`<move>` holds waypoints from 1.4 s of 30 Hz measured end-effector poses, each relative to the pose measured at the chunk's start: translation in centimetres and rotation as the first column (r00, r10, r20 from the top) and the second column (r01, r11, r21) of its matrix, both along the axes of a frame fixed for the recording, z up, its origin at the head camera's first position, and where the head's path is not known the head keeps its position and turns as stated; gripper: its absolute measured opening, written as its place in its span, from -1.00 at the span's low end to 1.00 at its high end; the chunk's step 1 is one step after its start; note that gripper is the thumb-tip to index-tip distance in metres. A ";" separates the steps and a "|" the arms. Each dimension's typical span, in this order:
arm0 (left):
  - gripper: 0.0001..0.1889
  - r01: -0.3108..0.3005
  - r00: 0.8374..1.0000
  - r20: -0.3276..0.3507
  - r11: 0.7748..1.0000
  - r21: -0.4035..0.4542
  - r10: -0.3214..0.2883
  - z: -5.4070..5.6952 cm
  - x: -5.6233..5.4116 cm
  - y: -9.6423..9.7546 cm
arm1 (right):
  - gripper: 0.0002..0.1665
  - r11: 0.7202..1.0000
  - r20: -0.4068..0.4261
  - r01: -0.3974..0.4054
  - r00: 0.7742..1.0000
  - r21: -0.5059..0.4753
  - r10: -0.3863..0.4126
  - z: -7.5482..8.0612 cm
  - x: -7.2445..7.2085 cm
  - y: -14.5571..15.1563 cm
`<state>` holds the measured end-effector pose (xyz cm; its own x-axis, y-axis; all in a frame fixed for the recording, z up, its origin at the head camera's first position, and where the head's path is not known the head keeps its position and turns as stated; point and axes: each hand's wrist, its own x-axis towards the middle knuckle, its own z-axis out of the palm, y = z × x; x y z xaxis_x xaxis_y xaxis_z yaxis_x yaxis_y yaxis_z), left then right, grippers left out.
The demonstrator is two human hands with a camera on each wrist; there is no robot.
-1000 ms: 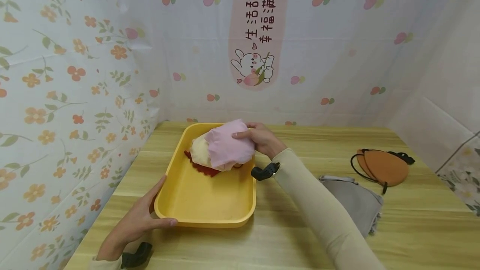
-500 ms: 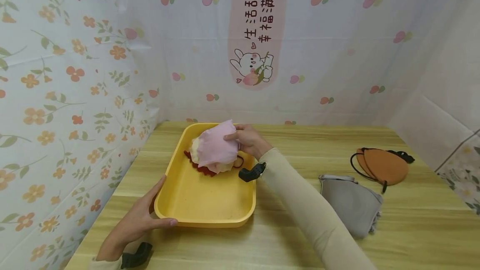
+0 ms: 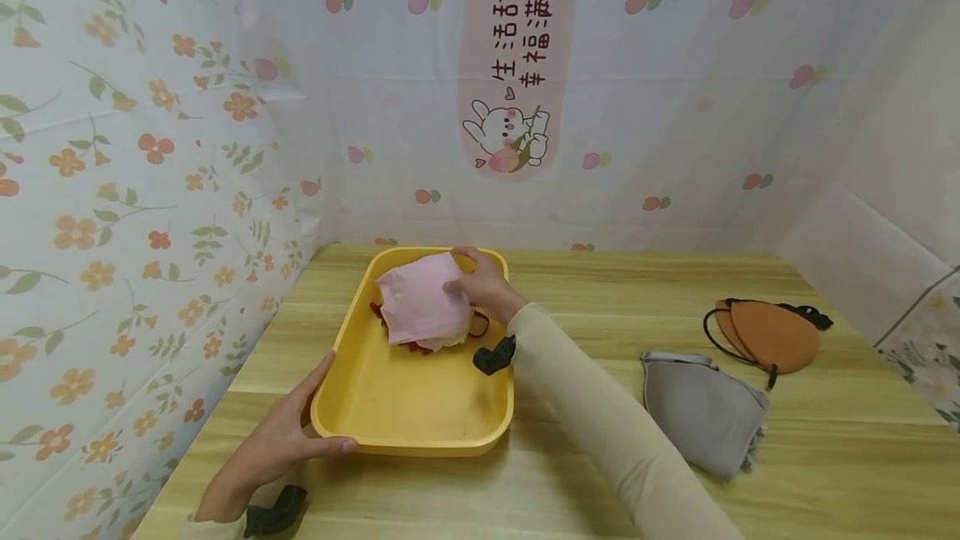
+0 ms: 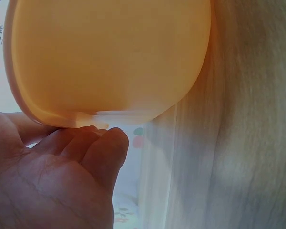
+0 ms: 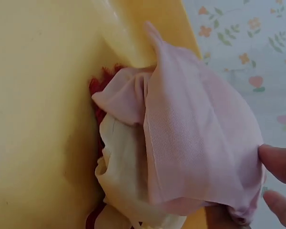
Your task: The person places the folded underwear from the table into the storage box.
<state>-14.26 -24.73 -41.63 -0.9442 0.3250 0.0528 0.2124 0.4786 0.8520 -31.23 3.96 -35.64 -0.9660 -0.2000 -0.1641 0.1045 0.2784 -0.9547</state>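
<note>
Near the left side of the table my left hand (image 3: 273, 444) holds the near left corner of a yellow tray (image 3: 412, 445), fingers along its left wall and thumb at the front. My right hand (image 3: 483, 283) pinches a soft pink cloth (image 3: 422, 300) at its right edge, over the tray's far end. Beneath it lies a cream cloth (image 5: 126, 171), partly covered. A dark red fringed piece (image 5: 99, 88) shows under both, its full shape hidden. A dark red cord loop (image 3: 480, 325) sticks out at the right of the pile.
A grey folded cloth piece (image 3: 705, 415) with a tasselled edge lies right of the tray. Beyond it are overlapping orange flat pieces (image 3: 776, 336) with a black cord. Patterned sheets (image 3: 637, 107) hang behind and at the sides of the wooden table (image 3: 600, 473).
My right hand has moved left with the pink cloth, which now lies flatter and covers most of the cream cloth. The left hand and tray have stayed in place.
</note>
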 end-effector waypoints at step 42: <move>0.22 0.001 1.000 -0.024 1.000 -0.007 -0.002 -0.3 0.1 0.0 | -0.64 0.970 -0.057 -0.040 0.997 0.238 0.055 3.6 0.7 4.7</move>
